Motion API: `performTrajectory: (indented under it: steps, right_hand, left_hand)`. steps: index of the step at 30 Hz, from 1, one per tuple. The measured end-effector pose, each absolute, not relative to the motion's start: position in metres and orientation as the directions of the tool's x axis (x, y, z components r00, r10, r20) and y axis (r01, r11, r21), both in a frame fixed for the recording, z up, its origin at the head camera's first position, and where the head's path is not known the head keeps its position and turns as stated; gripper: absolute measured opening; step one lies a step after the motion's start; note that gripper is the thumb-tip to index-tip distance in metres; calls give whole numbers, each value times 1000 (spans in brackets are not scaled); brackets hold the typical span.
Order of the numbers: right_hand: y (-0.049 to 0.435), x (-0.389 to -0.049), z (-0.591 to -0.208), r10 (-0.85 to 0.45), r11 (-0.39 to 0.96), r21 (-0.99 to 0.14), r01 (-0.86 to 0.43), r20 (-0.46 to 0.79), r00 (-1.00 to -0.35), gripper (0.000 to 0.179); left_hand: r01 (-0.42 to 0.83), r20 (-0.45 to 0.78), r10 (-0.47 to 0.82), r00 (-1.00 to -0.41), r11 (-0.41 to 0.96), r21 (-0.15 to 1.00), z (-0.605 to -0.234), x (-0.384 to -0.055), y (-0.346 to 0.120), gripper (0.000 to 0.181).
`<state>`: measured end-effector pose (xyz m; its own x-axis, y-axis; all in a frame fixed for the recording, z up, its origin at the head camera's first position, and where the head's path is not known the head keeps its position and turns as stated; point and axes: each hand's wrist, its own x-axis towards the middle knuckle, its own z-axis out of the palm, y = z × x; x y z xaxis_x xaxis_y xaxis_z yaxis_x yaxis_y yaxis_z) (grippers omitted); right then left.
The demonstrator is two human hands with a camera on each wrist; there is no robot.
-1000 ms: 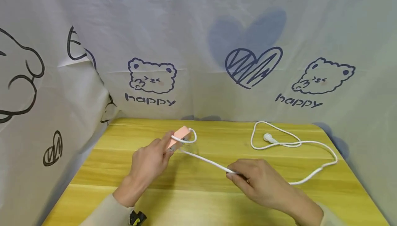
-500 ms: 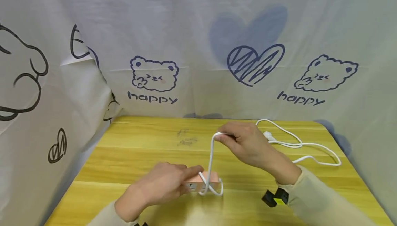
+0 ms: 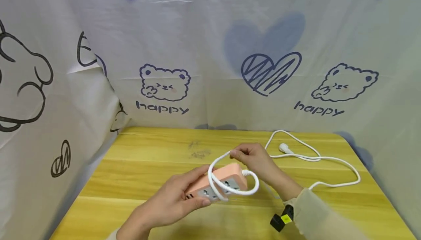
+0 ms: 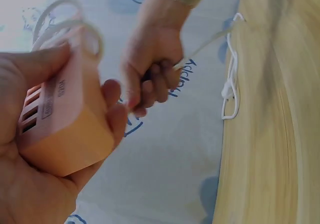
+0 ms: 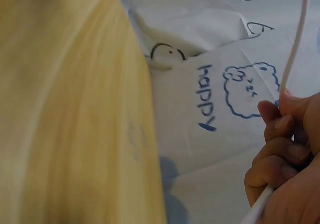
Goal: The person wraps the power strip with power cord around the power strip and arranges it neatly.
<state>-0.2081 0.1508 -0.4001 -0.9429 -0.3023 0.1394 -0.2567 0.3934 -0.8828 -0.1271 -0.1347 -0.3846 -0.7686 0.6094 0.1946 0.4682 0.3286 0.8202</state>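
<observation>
My left hand (image 3: 171,199) grips a pink power strip (image 3: 227,172) by one end, thumb on its socket face and fingers behind. USB ports show near the held end in the left wrist view. The strip's white cord (image 3: 251,192) leaves the far end, bends back and loops across the sockets. My right hand (image 3: 258,161) pinches that cord just above and behind the strip. In the right wrist view the fingers of the right hand (image 5: 280,149) are curled round the cord (image 5: 296,44), which runs on out of the bottom of the fist.
The rest of the cord lies in loose bends on the right of the yellow wood-grain table (image 3: 138,163), with its white plug (image 3: 284,148) near the back edge. A printed cloth (image 3: 210,49) hangs behind and on the left. A black wrist mount (image 3: 281,218) sits at the right sleeve.
The strip has moved right and turned, its sockets now facing me. My right hand has carried the cord from the right, up and over the strip, so it now wraps around it.
</observation>
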Motion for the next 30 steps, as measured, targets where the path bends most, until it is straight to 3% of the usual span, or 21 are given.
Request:
performTrajectory:
  steps: [5,9,19,24,30]
  right_hand:
    - [141,-193,-419,-276,389,-903,-180,72,-958,25]
    - [135,-183,-424,-334,407,-903,-141,-4,-943,33]
    - [133,-179,-429,-478,415,-901,-125,-99,-873,37]
    - [140,-170,-439,-461,510,-829,-230,-38,-887,34]
    - [142,-157,-440,-399,643,-692,-328,63,-915,24]
  left_hand:
    - [335,219,453,-864,192,923,-389,-129,-131,64]
    - [242,182,362,-914,129,962,-391,-131,-127,67]
    - [198,179,318,-931,28,980,-395,-144,-124,77]
    - [143,125,216,-968,73,987,-396,-156,-125,74]
    - [101,101,18,-995,310,945,-403,-172,-134,78]
